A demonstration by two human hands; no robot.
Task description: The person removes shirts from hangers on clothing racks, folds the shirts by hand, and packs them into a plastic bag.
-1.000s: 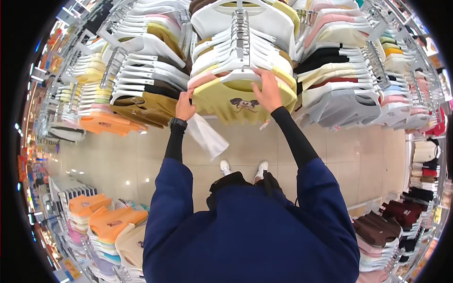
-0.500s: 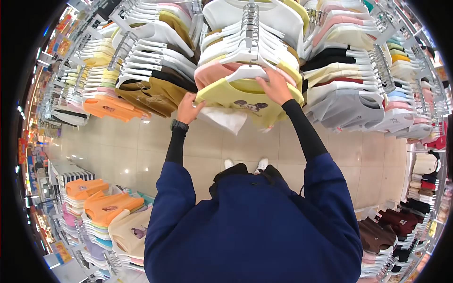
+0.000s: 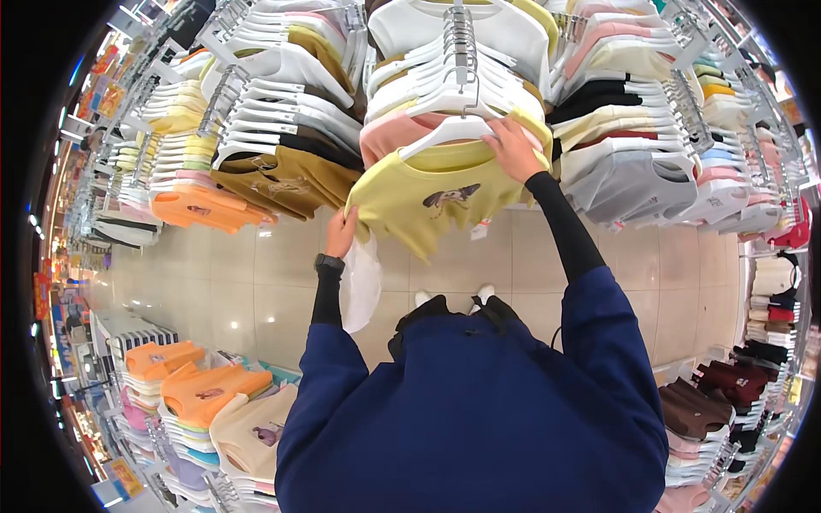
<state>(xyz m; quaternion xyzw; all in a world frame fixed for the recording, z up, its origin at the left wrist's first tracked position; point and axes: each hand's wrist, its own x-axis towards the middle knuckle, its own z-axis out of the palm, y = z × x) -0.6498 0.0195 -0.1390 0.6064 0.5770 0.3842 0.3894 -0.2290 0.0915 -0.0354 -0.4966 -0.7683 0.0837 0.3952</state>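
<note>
A yellow shirt (image 3: 419, 197) with a cartoon print on its chest hangs from a white hanger (image 3: 451, 132) at the front of the middle rack. My right hand (image 3: 517, 152) is closed on the shirt's shoulder by the neckline, at the hanger's right end. At the other side, my left hand (image 3: 340, 234) pinches the shirt's left edge near the sleeve. A thin white sheet, perhaps a plastic bag (image 3: 363, 286), dangles just below my left hand; whether the fingers hold it too is hidden. Behind the yellow shirt hangs a pink shirt (image 3: 385, 137).
Brown shirts (image 3: 286, 175) hang on the rack to the left, grey ones (image 3: 641, 188) to the right. Lower racks behind me hold orange shirts (image 3: 209, 392) and dark brown shirts (image 3: 697, 409). Tiled floor (image 3: 256, 265) lies between the racks.
My left hand has come down and toward me, and the white sheet now hangs lower beneath it. The yellow shirt's front shows more fully. My right hand has shifted slightly right along the shoulder.
</note>
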